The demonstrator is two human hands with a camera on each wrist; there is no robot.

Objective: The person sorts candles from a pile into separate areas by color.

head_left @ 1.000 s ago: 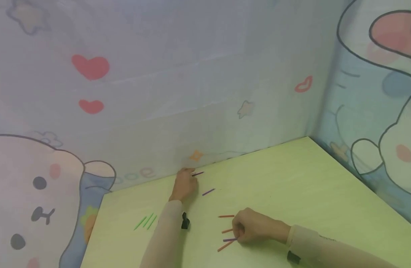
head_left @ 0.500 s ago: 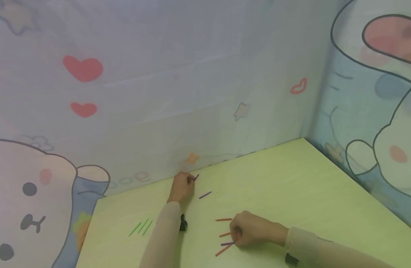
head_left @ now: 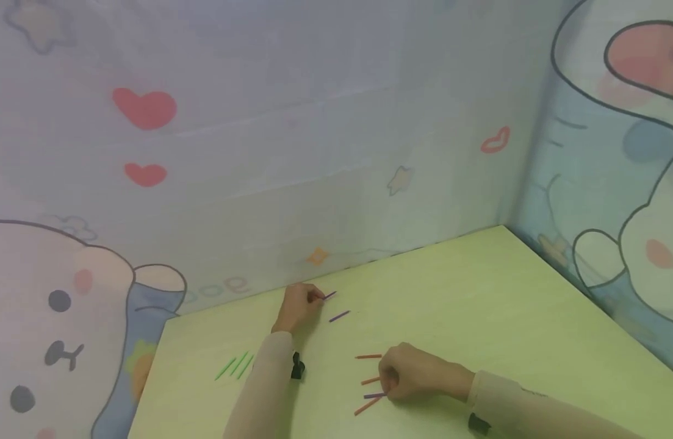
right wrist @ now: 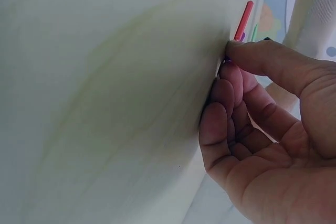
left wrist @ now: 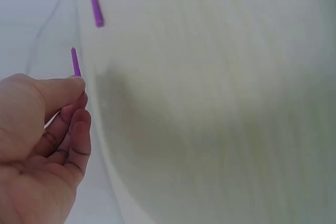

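Observation:
Near the table's back edge, my left hand (head_left: 298, 308) pinches a thin purple candle (head_left: 329, 296) between thumb and fingertips; its wick end points away from the hand in the left wrist view. A second purple candle (head_left: 339, 316) lies just in front of it. My right hand (head_left: 415, 372), knuckles up and low over the table, pinches another purple candle (head_left: 373, 396) by one end. Around those fingers lie red-orange candles (head_left: 368, 356), partly covered by the hand. In the right wrist view, a red candle (right wrist: 244, 20) sticks out beyond the thumb.
Several green candles (head_left: 240, 364) lie side by side left of my left forearm. The pale yellow-green table (head_left: 451, 292) meets a printed curtain (head_left: 292, 152) at the back; another printed cloth (head_left: 605, 195) hangs along the right side.
My left fingers have closed on the far purple candle, turned it steeper, then swung it back to a flatter slant. The right hand holds still; the head view shifts slightly.

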